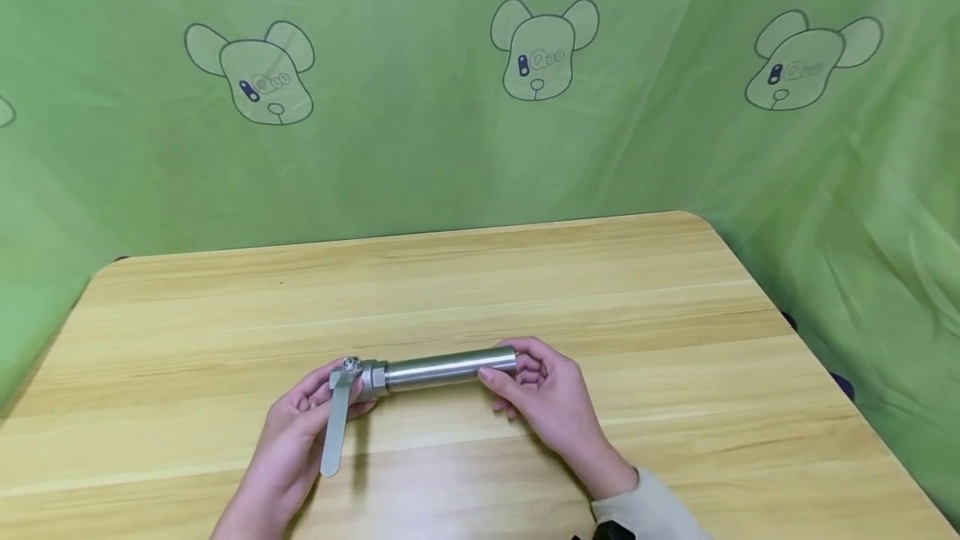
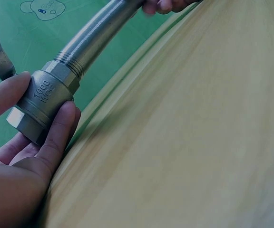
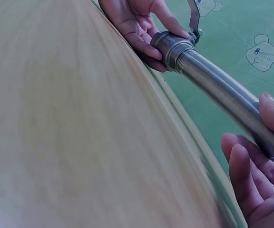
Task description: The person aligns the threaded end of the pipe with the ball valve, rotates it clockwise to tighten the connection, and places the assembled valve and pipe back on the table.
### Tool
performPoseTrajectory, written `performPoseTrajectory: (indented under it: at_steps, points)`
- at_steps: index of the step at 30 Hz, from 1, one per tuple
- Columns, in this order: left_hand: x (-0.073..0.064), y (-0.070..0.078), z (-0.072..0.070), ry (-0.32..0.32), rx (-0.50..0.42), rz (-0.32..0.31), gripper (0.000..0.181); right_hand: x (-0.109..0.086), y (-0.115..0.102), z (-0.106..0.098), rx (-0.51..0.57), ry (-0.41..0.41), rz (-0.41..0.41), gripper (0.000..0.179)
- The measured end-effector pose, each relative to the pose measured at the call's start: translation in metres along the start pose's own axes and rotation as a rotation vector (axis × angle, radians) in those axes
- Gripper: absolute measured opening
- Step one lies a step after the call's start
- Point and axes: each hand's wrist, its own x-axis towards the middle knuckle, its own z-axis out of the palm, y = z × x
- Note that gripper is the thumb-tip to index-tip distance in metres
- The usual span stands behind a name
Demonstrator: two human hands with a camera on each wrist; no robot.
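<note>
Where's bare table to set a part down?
Free: the table between the pipe and the green cloth, plus both sides, outside the left hand and right hand. Crowded: the near middle, where they hold pipe and valve.

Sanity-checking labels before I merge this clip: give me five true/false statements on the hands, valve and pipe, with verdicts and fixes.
1. The left hand grips the valve. True.
2. Both hands are on the valve. False: the right hand holds the pipe by its end away from the valve.
3. The valve body carries the raised marking "1000 WOG". True.
4. The lever handle is bright red. False: the lever handle is grey.
5. The pipe and valve are apart. False: the pipe's threaded end sits in the valve's hex end.
</note>
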Motion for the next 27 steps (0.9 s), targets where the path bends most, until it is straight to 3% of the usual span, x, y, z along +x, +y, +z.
performPoseTrajectory:
  at_steps: [15,19,27]
  points:
    - [0.001,-0.0031,0.0008,0.002,-0.015,0.002,0.048,0.0008,0.0004,-0.0013,-0.099,0.091,-0.076,0.037]
    - [0.0002,-0.0036,-0.0001,-0.006,-0.008,0.014,0.05,0.0007,0.0023,-0.0017,-0.123,0.074,-0.083,0.041]
    - [-0.0003,-0.0026,0.0014,0.008,0.001,-0.002,0.06,-0.0005,0.0039,-0.0037,-0.15,0.005,-0.198,0.062]
